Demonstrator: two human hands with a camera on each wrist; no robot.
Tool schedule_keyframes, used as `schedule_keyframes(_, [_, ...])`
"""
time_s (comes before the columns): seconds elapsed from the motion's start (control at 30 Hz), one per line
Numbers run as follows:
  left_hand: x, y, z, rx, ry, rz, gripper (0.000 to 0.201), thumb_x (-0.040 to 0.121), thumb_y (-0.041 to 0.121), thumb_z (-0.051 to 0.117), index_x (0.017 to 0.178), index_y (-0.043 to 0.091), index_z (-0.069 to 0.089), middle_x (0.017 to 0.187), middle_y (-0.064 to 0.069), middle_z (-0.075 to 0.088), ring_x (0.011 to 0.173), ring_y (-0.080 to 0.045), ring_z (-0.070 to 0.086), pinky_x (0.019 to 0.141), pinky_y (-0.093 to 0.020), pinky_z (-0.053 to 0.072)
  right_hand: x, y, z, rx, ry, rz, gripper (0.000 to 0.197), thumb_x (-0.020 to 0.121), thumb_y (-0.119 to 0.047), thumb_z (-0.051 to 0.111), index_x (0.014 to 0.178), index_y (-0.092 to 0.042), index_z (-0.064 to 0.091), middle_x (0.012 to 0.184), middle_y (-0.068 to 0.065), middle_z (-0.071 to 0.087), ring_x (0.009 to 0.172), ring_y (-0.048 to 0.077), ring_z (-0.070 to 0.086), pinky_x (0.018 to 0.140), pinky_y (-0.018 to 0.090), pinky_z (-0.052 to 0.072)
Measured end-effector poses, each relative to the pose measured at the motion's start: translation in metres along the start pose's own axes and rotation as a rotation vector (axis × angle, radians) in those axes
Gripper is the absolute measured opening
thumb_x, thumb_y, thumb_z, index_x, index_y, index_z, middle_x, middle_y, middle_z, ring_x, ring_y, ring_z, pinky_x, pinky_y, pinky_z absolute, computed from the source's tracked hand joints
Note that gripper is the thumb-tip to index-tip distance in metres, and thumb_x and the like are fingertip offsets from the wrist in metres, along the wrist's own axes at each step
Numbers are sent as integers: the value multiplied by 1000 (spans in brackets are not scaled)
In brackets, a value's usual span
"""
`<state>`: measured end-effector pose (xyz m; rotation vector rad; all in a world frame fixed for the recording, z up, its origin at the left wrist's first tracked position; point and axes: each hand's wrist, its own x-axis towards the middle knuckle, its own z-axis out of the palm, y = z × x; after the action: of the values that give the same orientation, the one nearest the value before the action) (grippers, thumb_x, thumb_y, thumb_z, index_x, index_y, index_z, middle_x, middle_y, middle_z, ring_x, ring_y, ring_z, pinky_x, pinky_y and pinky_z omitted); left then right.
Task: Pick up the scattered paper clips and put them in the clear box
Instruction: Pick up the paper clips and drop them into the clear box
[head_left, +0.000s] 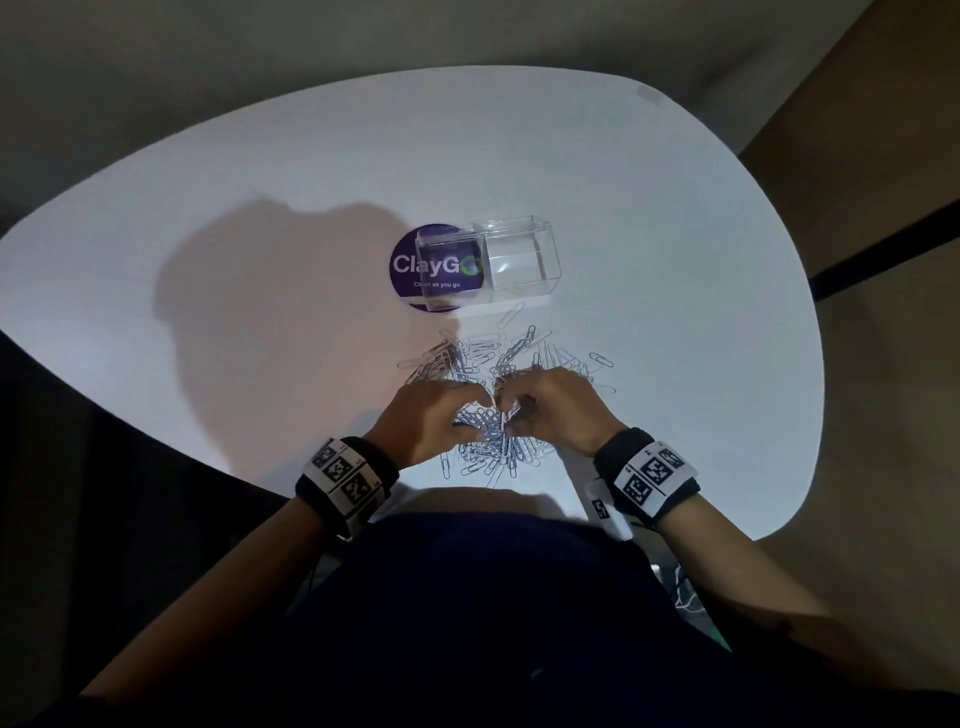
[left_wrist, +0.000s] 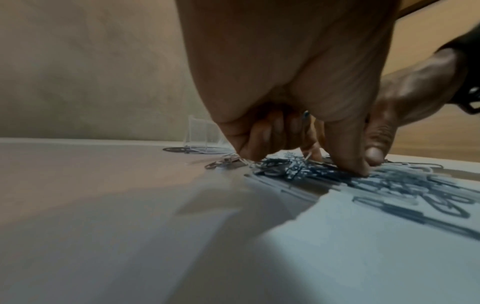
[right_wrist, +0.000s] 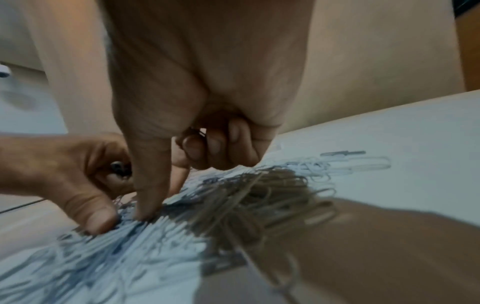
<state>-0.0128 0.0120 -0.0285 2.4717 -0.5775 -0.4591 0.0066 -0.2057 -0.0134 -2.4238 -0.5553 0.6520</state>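
Several silver paper clips (head_left: 511, 351) lie scattered on the white table (head_left: 260, 171), with a denser heap (head_left: 493, 447) under my hands. My left hand (head_left: 465, 415) and right hand (head_left: 522, 410) meet over the heap, fingers curled and thumbs pressing down into it. In the left wrist view my left hand (left_wrist: 298, 156) has clips tucked against its palm. My right hand (right_wrist: 182, 179) also has clips caught under its curled fingers (right_wrist: 221, 148). The clear box (head_left: 522, 257) stands open beyond the clips, apart from both hands.
The box's clear lid (head_left: 449, 270) lies to the left of the box, over a round purple sticker (head_left: 410, 265). The table's near edge (head_left: 249, 475) runs just below my wrists. A wall stands behind the table.
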Motion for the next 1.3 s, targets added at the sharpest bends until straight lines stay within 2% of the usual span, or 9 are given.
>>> schedule_keyframes(0.17, [1,0,4,62,42,73,35,83,38,71,115,25,65,108,5,69,97,-16,63,80,-32,50,-3,13,-2,113,69,108,27,70,-14,81,94,-26,74,90,-5,72,71,8,62,76,35,56])
schedule_keyframes(0.37, [6,7,11,144,41,134,15,90,23,64,102,14,66,90,-2,67,83,-23,63,67,-36,51,-6,-7,8,-31,57,-28,29,73,-33,83,100,-27,72,83,-14,65,75,9,57,70,28,48])
schedule_keyframes(0.53, [8,0,3,-57,58,-14,7,91,21,62,87,16,63,82,6,61,78,-10,55,73,-29,42,-2,-11,22,-70,97,12,38,75,-36,82,105,-23,64,91,-6,69,84,19,63,69,33,49])
schedule_keyframes(0.63, [7,-1,-13,-249,95,-70,6,87,13,67,82,9,66,73,14,54,72,6,50,69,-11,33,-1,-7,24,-71,133,15,37,77,-35,83,107,-22,66,97,-3,70,85,20,63,71,34,51])
schedule_keyframes(0.77, [8,1,-33,-455,28,-241,10,89,16,64,85,6,63,83,-3,59,70,-6,49,68,-20,38,5,-6,25,-124,136,-38,10,82,-27,77,84,-23,69,89,-8,65,83,18,63,62,28,41])
schedule_keyframes(0.87, [6,2,-43,-742,-18,-302,10,93,8,57,83,6,57,68,4,49,57,-5,39,53,-17,34,9,-6,26,-126,98,-35,13,87,-21,71,76,-19,63,86,-6,62,79,18,61,61,27,37])
schedule_keyframes(1.03, [4,-1,-52,-1002,-38,-347,9,96,2,51,87,4,53,69,-10,41,51,-13,33,46,-22,30,7,-6,7,436,80,118,11,89,-13,72,81,-8,66,77,-12,61,68,-7,58,65,14,43])
schedule_keyframes(1.17, [5,2,-61,-1088,-78,-354,7,96,5,52,91,5,58,75,-10,53,56,-12,41,49,-21,35,11,-11,-16,1011,40,199,15,92,-2,64,79,-7,64,94,14,72,57,14,58,53,20,41])
schedule_keyframes(1.3, [22,3,-85,-964,11,-324,10,95,6,55,95,-2,60,70,-5,59,54,-13,44,48,-21,38,28,-23,-42,1206,81,247,7,93,8,57,94,2,58,68,1,70,47,6,51,40,15,35])
